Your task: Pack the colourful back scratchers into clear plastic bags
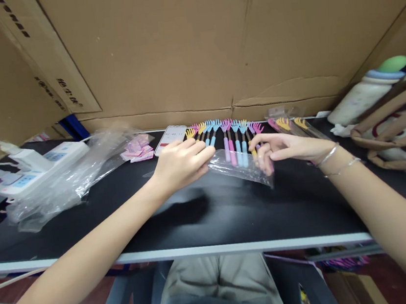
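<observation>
Between my hands, a clear plastic bag (240, 171) stretches above the black table. My left hand (185, 161) is closed on the bag's left end, fingers curled under. At the bag's right end, my right hand (280, 150) has its fingers bent and touching the plastic; whether they pinch it is hard to make out. Behind the bag lies a row of small back scratchers (238, 142) with claw-shaped heads in yellow, pink, blue and purple. Some handles show through the plastic. Farther right, several more back scratchers (301, 122) lie in clear wrapping.
A phone (171, 137) showing a timer lies beside pink cards (138, 148). At left are loose plastic bags (63, 189) and a white power strip (47, 163). A bottle (362, 93) and a tote bag (400, 132) stand at right. Cardboard (182, 46) walls the back.
</observation>
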Tool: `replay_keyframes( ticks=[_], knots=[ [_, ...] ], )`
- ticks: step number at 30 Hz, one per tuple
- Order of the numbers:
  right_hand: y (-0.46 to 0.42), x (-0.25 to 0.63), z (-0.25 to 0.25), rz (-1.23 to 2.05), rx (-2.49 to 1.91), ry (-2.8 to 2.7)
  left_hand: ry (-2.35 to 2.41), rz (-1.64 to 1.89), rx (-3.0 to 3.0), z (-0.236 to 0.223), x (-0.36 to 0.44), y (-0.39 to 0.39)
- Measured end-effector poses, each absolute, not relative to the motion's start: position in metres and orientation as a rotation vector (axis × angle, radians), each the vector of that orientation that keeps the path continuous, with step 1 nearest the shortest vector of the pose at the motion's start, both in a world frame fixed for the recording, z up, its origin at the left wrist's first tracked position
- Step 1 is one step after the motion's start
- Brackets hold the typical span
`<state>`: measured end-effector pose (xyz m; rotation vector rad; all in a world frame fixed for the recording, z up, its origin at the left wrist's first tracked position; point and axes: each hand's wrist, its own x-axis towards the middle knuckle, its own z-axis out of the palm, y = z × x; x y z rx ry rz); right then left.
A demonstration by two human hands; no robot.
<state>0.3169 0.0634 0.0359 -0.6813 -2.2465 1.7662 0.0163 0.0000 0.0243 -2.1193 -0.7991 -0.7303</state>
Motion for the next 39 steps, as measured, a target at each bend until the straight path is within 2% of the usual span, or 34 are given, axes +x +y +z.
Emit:
replay_keyframes(
  ticks=[9, 17, 27, 39],
  knots=[
    [0.058, 0.302, 0.025, 1.637, -0.859, -2.261, -0.881, -0.527, -2.327, 0.018, 0.015, 0.004],
    [0.043, 0.276, 0.013, 1.640, -0.862, -2.270, -0.896, -0.563, -2.728, 0.002, 0.025, -0.001],
    [0.044, 0.267, 0.010, 1.404, -0.935, -1.958, -1.029, -0.714, -2.643, -0.010, 0.026, 0.006],
    [0.036, 0.262, 0.009, 1.592, -1.031, -1.731, -1.085, -0.722, -2.630, -0.014, 0.024, 0.011]
  ],
)
